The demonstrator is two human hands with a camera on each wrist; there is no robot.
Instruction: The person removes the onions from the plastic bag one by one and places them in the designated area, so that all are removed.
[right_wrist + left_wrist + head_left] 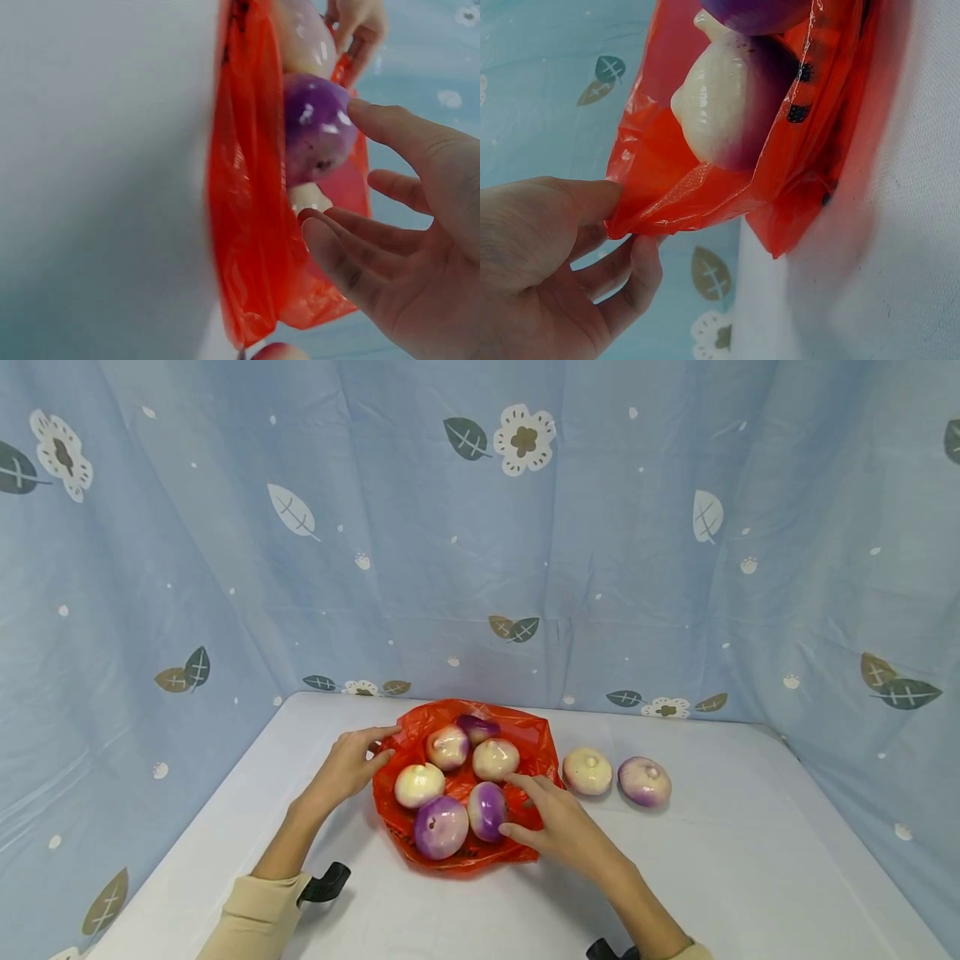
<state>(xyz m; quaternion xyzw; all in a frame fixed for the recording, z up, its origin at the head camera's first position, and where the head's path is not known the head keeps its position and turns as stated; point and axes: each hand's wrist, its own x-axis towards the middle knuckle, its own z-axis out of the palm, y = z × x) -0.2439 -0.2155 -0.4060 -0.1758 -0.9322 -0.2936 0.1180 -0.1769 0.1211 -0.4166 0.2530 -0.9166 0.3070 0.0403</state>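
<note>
A red plastic bag (536, 743) lies wide open on the table, with several glossy purple-and-white onions inside. My left hand (348, 764) pinches the bag's left rim; in the left wrist view, thumb and fingers grip a corner of the red plastic (656, 206) beside a pale onion (712, 105). Over the bag's right side, my right hand (558, 822) has its fingers spread and loosely bent. Its thumb comes close to a purple onion (487, 812), seen also as the purple onion (322, 127) in the right wrist view; whether they touch is unclear.
To the right of the bag, a whitish onion (587, 772) and a purple-tinged onion (644, 782) sit on the white table (735, 843). A blue patterned curtain (420, 527) hangs behind and along both sides.
</note>
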